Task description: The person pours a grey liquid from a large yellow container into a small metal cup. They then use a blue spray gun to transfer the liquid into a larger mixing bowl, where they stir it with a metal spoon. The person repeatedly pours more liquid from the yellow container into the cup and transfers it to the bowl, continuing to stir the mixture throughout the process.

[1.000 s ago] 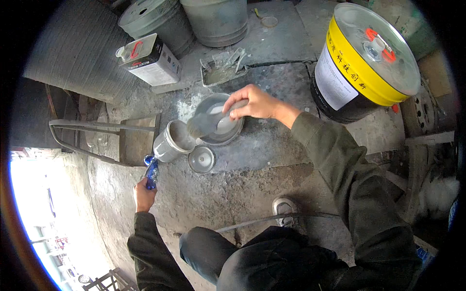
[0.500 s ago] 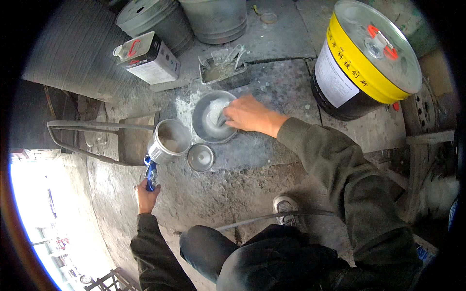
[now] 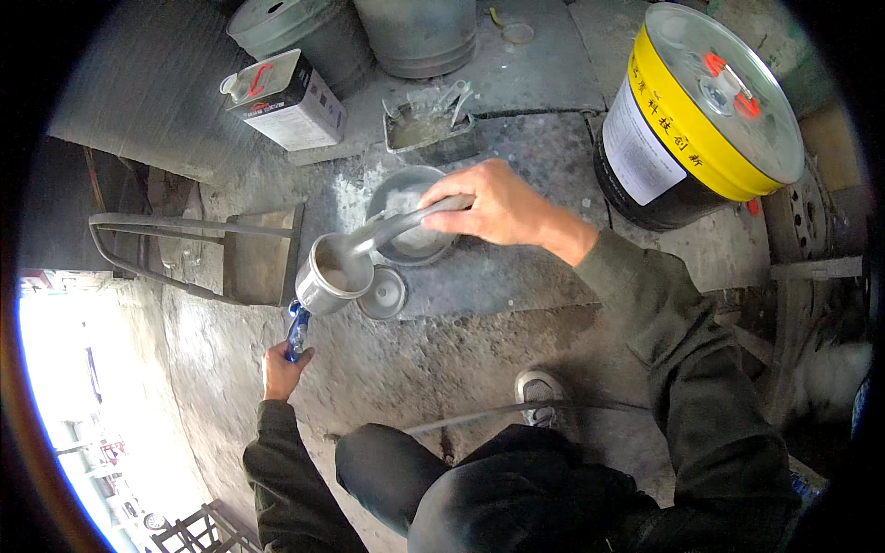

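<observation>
My left hand (image 3: 284,372) is closed around the handle of a blue spray gun (image 3: 297,332). Its open grey cup (image 3: 324,293) tilts up above the handle with pale powder inside. My right hand (image 3: 498,205) grips a grey scoop (image 3: 396,230), blurred by motion, whose far end is over the cup's mouth. Beneath the scoop stands a round metal bowl (image 3: 426,256) holding whitish powder, partly hidden by my hand. A small round lid (image 3: 383,295) lies beside the cup and bowl.
A black drum with a yellow band (image 3: 687,129) stands at the right. Behind the bowl sit a crusted rectangular tray (image 3: 429,146), a rectangular can (image 3: 295,115) and grey drums (image 3: 415,37). A long-handled metal dustpan (image 3: 263,263) lies left; a hose (image 3: 479,415) crosses near my shoe.
My right hand has lifted the scoop out of the bowl and brought its end over the cup. My left hand and the spray gun have shifted slightly right.
</observation>
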`<state>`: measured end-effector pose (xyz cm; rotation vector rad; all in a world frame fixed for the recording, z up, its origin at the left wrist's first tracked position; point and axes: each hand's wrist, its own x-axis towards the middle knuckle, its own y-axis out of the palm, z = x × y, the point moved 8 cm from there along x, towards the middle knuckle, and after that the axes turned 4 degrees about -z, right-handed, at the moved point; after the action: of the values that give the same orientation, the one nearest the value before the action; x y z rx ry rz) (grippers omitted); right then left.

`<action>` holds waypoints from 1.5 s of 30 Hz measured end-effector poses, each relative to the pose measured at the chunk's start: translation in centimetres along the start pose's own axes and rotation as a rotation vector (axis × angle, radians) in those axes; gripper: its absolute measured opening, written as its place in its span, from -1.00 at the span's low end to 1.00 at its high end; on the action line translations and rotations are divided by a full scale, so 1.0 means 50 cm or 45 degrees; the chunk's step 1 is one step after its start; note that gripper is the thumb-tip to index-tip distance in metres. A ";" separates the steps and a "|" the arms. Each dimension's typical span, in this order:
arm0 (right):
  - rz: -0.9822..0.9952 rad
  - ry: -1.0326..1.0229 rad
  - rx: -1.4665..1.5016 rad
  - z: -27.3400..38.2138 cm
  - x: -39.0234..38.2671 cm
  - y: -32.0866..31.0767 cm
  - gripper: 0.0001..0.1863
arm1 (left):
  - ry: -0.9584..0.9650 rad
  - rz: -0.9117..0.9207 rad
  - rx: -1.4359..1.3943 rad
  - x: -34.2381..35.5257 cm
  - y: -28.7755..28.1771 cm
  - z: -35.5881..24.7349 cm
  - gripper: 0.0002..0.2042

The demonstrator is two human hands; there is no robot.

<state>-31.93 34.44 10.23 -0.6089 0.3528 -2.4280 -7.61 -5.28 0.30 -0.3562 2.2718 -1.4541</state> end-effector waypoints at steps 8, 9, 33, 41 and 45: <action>0.114 -0.149 -0.099 0.038 0.041 0.161 -0.65 | 0.090 -0.011 -0.009 -0.008 0.014 -0.102 -0.69; 0.133 -0.071 -0.066 0.034 0.043 0.170 -0.65 | 0.089 -0.026 -0.018 -0.009 0.010 -0.115 -0.69; 0.399 0.281 0.168 -0.003 0.055 0.145 -0.80 | 0.239 -0.291 0.118 0.007 -0.046 -0.119 -0.71; 0.196 0.055 -0.494 -0.044 0.093 0.018 -0.77 | 0.148 -0.422 0.159 0.018 -0.069 -0.075 -0.66; 0.244 0.098 -0.802 -0.132 0.036 0.068 -0.77 | 0.113 -0.390 0.080 0.032 -0.068 -0.110 -0.66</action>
<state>-34.86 31.37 3.86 -0.7006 1.1759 -2.1416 -11.67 -2.97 5.06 -0.6564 2.3111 -1.7162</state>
